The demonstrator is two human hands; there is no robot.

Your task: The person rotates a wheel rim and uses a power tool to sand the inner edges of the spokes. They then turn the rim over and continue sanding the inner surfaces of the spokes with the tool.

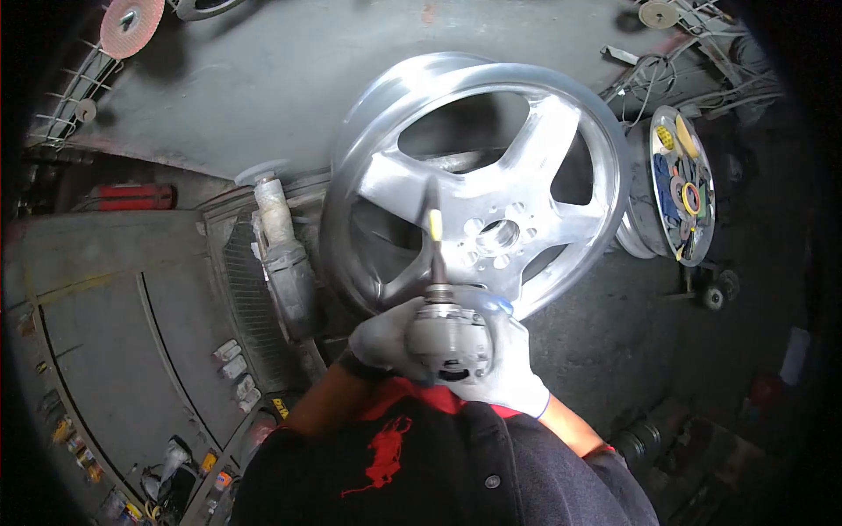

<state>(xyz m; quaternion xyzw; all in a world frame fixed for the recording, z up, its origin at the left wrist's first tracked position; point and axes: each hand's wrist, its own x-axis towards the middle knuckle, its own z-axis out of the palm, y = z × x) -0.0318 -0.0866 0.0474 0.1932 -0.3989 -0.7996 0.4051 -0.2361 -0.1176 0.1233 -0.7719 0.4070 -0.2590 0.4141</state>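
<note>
Both hands wear whitish gloves and wrap round a metal-bodied power tool (pixel 449 337) in front of the chest. My left hand (pixel 386 335) closes round the tool's left side, and my right hand (pixel 519 364) grips its right side. A dark spindle with a yellow band (pixel 436 226) points away from the tool. Its tip overlaps a spoke of a shiny metal wheel rim (pixel 500 171); whether it touches cannot be made out. The rim stands tilted just beyond the hands, with its round centre hole and bolt holes showing.
Left of the rim, a second power tool (pixel 285 263) rests on a mesh rack. A round tray (pixel 656 188) of small discs and rolls stands right. A reddish disc (pixel 132 26) hangs upper left, cables (pixel 649 83) upper right. Small parts line the lower-left cabinet (pixel 114 333).
</note>
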